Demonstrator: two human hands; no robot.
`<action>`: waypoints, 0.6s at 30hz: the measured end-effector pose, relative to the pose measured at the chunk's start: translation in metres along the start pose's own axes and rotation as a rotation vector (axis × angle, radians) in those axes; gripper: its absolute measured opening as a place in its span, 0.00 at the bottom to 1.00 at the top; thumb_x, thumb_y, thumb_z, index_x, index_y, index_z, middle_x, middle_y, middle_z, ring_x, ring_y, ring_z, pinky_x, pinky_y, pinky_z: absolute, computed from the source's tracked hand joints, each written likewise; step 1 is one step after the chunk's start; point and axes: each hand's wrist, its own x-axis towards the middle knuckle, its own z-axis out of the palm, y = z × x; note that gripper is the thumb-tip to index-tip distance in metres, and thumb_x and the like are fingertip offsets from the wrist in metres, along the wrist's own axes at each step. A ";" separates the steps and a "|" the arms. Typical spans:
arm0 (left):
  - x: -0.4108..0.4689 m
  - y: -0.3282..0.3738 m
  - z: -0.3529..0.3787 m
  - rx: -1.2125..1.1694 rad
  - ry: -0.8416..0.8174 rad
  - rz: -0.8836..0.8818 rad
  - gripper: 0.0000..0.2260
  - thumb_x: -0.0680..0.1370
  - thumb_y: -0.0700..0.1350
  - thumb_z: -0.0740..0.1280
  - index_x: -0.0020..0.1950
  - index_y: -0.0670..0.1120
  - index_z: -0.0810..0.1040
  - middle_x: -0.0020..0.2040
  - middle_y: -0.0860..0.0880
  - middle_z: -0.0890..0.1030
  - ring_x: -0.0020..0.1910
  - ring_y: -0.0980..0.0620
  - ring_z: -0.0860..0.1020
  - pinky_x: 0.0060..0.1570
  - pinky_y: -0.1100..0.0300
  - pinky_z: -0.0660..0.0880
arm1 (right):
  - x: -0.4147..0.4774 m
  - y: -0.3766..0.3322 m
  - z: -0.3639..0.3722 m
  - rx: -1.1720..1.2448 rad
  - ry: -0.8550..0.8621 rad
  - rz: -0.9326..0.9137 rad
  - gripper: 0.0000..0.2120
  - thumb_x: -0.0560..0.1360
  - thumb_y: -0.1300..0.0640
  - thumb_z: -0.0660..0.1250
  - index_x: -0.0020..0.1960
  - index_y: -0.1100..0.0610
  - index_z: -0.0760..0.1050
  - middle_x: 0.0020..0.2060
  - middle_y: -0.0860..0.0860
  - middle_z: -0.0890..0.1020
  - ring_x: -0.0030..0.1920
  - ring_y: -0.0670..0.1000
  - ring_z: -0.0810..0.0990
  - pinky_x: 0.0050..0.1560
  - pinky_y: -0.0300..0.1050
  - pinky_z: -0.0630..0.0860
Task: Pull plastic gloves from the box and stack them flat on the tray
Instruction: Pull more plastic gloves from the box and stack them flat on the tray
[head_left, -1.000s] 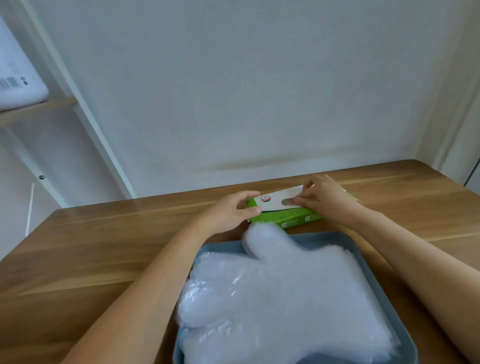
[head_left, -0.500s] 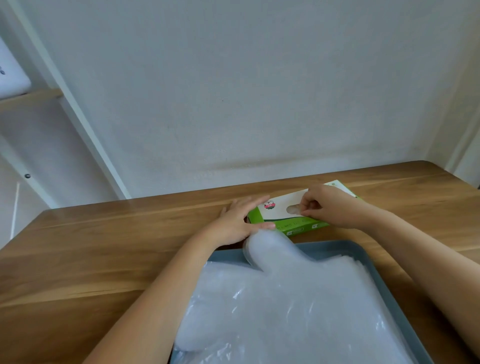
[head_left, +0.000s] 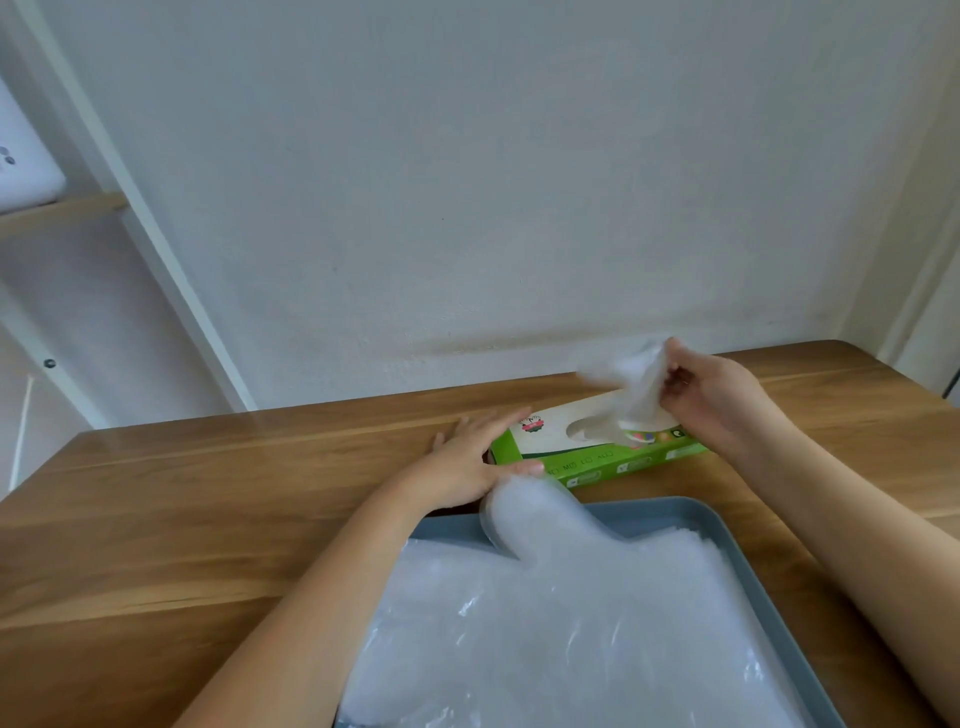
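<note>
— Where is the thin clear plastic glove (head_left: 631, 387)?
— Right of centre, rising bunched out of the slot of the green-and-white cardboard box (head_left: 597, 452). The right hand (head_left: 711, 400) pinches its top between thumb and curled fingers.
— And the left hand (head_left: 467, 462)?
— Its fingers are straight, pressed against the box's left end.
— The rest?
— A stack of clear gloves (head_left: 571, 623) lies flat in the blue-grey tray (head_left: 727, 525), lower right.

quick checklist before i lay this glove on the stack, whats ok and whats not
1. Right hand pinches the new glove: ok.
2. Glove clear of the box: not ok, its lower end is inside it.
3. Left hand steadying the box: ok, it rests against the end.
4. Glove spread flat: not ok, bunched.
5. Stack lying flat in the tray: ok, though its thumb overhangs the far rim.
</note>
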 end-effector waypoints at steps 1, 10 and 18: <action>0.000 0.000 0.000 -0.004 -0.001 -0.001 0.30 0.76 0.61 0.65 0.75 0.66 0.56 0.79 0.55 0.52 0.78 0.54 0.43 0.73 0.46 0.36 | 0.005 -0.002 -0.003 0.189 0.086 0.020 0.09 0.80 0.60 0.61 0.42 0.62 0.73 0.34 0.52 0.75 0.36 0.47 0.77 0.45 0.40 0.76; 0.001 -0.001 0.000 0.008 -0.009 -0.009 0.31 0.75 0.63 0.64 0.75 0.67 0.55 0.80 0.54 0.51 0.78 0.52 0.41 0.74 0.44 0.37 | 0.002 -0.011 0.003 0.339 0.028 0.016 0.07 0.80 0.59 0.60 0.51 0.62 0.75 0.39 0.52 0.85 0.40 0.48 0.85 0.40 0.39 0.80; 0.005 0.005 -0.018 -0.047 -0.073 -0.016 0.28 0.77 0.55 0.68 0.75 0.59 0.63 0.75 0.55 0.65 0.75 0.52 0.60 0.74 0.56 0.56 | -0.017 -0.014 0.012 -0.551 -0.084 -0.190 0.05 0.71 0.59 0.73 0.44 0.60 0.80 0.43 0.54 0.85 0.47 0.53 0.84 0.52 0.44 0.77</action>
